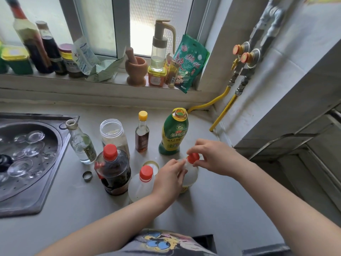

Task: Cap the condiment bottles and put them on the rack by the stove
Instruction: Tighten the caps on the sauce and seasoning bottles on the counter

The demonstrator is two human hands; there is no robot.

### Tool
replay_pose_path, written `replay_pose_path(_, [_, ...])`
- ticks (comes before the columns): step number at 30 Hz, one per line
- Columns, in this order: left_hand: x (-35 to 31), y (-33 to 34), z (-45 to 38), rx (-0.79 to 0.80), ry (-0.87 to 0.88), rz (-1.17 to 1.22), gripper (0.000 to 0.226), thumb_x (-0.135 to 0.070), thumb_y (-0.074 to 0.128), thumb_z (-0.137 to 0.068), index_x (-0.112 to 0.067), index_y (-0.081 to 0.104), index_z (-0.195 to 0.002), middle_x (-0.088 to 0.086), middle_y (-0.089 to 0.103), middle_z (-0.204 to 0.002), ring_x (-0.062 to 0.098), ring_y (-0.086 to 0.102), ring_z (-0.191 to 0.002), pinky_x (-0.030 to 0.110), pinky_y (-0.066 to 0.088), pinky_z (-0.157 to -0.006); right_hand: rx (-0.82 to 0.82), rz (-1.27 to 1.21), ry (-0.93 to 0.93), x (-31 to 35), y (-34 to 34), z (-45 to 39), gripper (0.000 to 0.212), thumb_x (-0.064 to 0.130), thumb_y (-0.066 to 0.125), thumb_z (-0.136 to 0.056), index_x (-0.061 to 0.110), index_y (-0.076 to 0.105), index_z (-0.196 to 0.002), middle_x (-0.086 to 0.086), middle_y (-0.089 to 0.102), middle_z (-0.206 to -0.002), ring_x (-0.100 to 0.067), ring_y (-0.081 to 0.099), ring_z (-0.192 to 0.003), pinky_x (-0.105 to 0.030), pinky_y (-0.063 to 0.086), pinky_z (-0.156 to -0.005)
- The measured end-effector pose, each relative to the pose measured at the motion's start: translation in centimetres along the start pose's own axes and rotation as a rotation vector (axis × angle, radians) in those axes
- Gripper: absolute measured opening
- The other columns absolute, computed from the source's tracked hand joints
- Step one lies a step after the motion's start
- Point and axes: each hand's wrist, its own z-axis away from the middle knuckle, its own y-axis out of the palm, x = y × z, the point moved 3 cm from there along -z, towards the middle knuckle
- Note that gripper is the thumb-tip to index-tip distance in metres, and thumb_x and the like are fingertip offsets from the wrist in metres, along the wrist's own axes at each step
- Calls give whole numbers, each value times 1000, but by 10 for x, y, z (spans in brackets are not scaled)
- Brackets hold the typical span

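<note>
Right hand point(212, 157) is over the red cap point(193, 157), fingertips pinching it from above, and the left hand point(170, 179) wraps the shoulder of the white bottle point(191, 171) to steady it. Both hands are grasping, neither is free. The bottle stands upright on the counter point(212, 209), near the front edge, just in front of the green bottle point(173, 133).

This looks like the capping step: the cap sits on the neck, and whether it is threaded home I cannot tell. The next move calls for a firm hold below and a turn above until the cap seats, then a lift toward the rack, which is not clearly in view.

Now the lineup, biggest first. The green bottle stands tall with a yellow label and an open mouth, no cap on it. The dark bottle point(112, 172) holds dark liquid and wears a red cap. Just beside it, the pale jug point(141, 187) is capped in red too, touching the left wrist. The clear jar point(112, 133) behind has no lid. The glass bottle point(81, 143) by the sink point(36, 196) leans in this view, its mouth open. The small brown bottle point(142, 133) carries a yellow cap. A metal ring point(87, 176) lies loose on the counter near the dark bottle.

So by my count, several mouths are still uncovered.
</note>
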Motion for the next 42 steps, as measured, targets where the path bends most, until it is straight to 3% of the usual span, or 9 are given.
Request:
replay_pose_path(15, [1, -4, -2, 29, 23, -1, 34, -16, 53, -92, -23, 59, -125, -3, 58, -94, 15, 56, -87, 30, 47, -78, -33, 136, 80, 12, 15, -7, 34, 44, 41, -95, 12, 49, -106, -6, 58, -105, -26, 57, -94, -31, 39, -69])
replay_pose_path(24, [4, -7, -4, -3, 30, -25, 25, -12, 55, -91, -15, 66, -113, 4, 60, -91, 19, 56, -83, 40, 49, -74, -84, 223, 138, 20, 25, -10, 38, 45, 34, -98, 11, 50, -103, -7, 62, -104, -27, 60, -94, -31, 33, -63])
replay_pose_path(27, [2, -8, -5, 14, 6, -32, 24, -19, 52, -93, -21, 66, -113, -1, 56, -89, 14, 52, -81, 34, 47, -74, -112, 226, 68, 15, 19, -7, 41, 50, 39, -94, 12, 52, -104, -7, 61, -103, -28, 58, -92, -31, 32, -67])
replay_pose_path(30, [-1, -7, -6, 32, -37, -35, 28, -27, 51, -94, -23, 62, -119, -2, 53, -92, 16, 54, -86, 39, 49, -76, -32, 176, -24, 9, 13, -4, 35, 43, 49, -92, 14, 51, -112, -5, 57, -105, -26, 54, -96, -34, 39, -77])
replay_pose_path(35, [-1, -8, -12, 60, -50, -85, 27, -29, 61, -87, -28, 64, -114, -6, 48, -85, 14, 51, -80, 36, 47, -72, -66, 55, 14, 11, 17, -4, 32, 37, 49, -93, 9, 51, -109, -8, 56, -106, -26, 52, -97, -32, 38, -79])
replay_pose_path(42, [0, -6, -9, 7, -35, -112, 20, -28, 61, -87, -27, 66, -107, -4, 52, -85, 15, 53, -81, 35, 46, -65, -208, 12, 80, 13, 32, 2, 31, 36, 55, -90, 6, 55, -100, -11, 62, -95, -31, 58, -85, -36, 44, -68])
